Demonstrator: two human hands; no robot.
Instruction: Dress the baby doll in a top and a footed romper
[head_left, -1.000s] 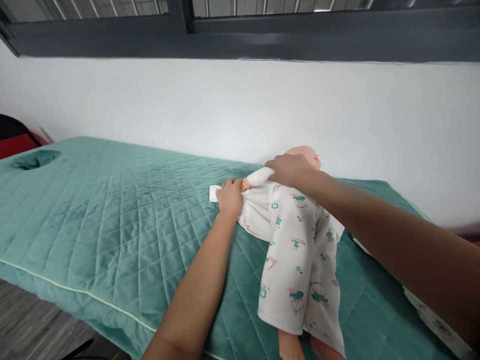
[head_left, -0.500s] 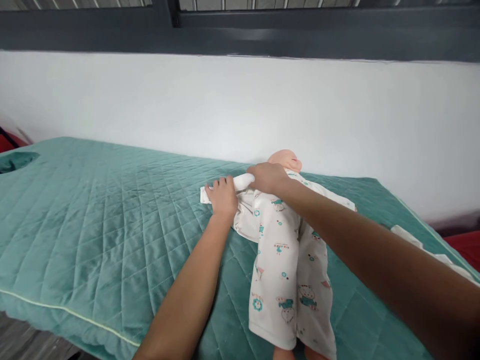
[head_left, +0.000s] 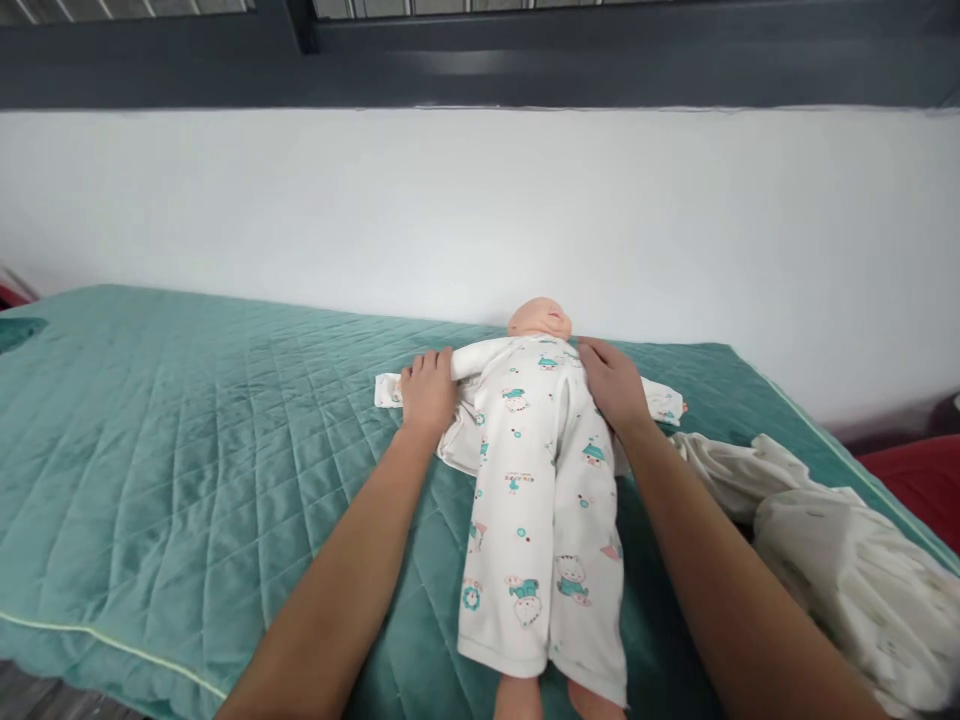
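Note:
A baby doll (head_left: 536,320) lies on its back on a teal quilted bed (head_left: 187,420), head toward the wall, feet toward me. It wears a white printed sleepsuit (head_left: 540,480). My left hand (head_left: 427,390) lies on the doll's left-side sleeve, fingers curled over the cloth near the cuff. On the other side, my right hand (head_left: 613,385) rests flat against the doll's chest and shoulder, fingers stretched out, gripping nothing.
A heap of white cloth (head_left: 825,540) lies on the bed at the right. A white wall runs behind the bed under a dark window frame (head_left: 480,60). The bed's front edge is at the lower left. Something red (head_left: 919,480) shows at the far right.
My right hand has left the doll's sleeved arm and moved across to the doll's other side. The sleeve now lies flat. The view has shifted right, showing the white cloth heap.

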